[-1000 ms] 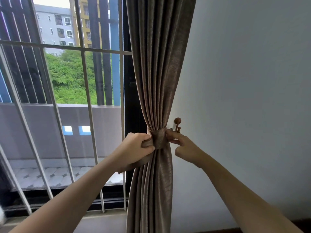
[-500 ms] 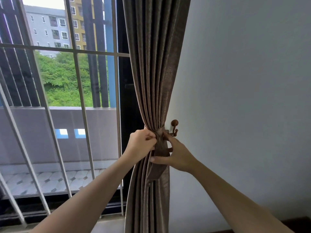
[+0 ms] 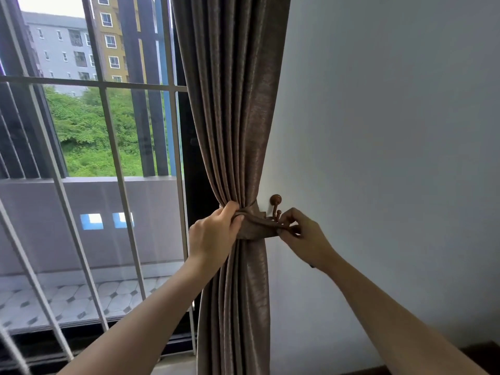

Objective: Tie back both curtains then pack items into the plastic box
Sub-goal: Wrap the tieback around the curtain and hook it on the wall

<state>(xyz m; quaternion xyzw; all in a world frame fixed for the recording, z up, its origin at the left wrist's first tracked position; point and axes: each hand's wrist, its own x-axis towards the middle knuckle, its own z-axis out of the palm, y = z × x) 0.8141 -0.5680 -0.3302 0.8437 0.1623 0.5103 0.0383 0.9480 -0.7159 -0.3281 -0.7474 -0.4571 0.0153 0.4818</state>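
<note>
A brown curtain (image 3: 235, 117) hangs gathered beside the white wall, cinched at its waist by a matching fabric tieback (image 3: 258, 226). My left hand (image 3: 213, 235) grips the tieback and the bunched folds on the curtain's left side. My right hand (image 3: 303, 235) pinches the tieback's right end just below a brown wooden wall hook (image 3: 276, 205). The tieback's end lies close under the hook; whether it is looped on is hidden by my fingers. The plastic box is not in view.
A tall window with white bars (image 3: 113, 158) fills the left, looking onto a tiled balcony and buildings. The plain white wall (image 3: 392, 158) fills the right. A dark wooden edge (image 3: 484, 353) shows at the bottom right corner.
My right hand has shifted from the front of the band to its right end under the hook. My left hand still holds the curtain's left side. The view has drifted slightly.
</note>
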